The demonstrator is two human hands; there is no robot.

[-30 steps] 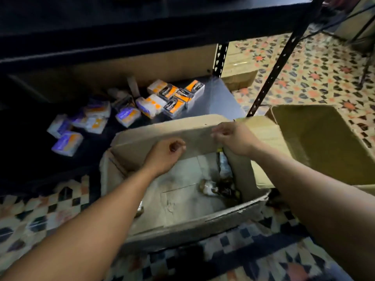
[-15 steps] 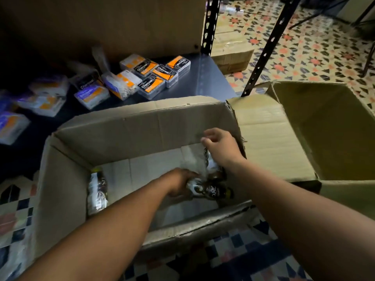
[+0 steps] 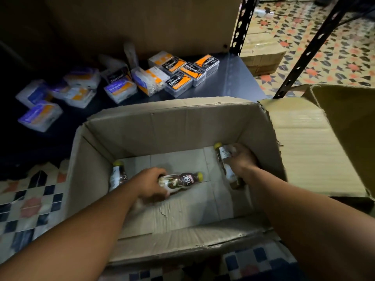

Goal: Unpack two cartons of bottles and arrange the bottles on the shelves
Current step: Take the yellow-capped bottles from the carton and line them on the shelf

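The middle bottle (image 3: 180,180) lies on its side on the floor of the open carton (image 3: 172,126), yellow cap pointing right, and the left hand (image 3: 151,185) grips its lower end with curled fingers. The right bottle (image 3: 224,156) leans along the carton's right wall, cap away from the person, with the right hand (image 3: 242,159) wrapped round its middle. A left bottle (image 3: 118,175) rests untouched against the left wall. A second carton (image 3: 349,122) stands open just beside the first, on the right. Beyond them the dark shelf (image 3: 233,84) carries scattered small packs (image 3: 178,82), some marked "Charcoal". A black post (image 3: 242,25) rises at the shelf's corner above the patterned tile floor (image 3: 324,47).
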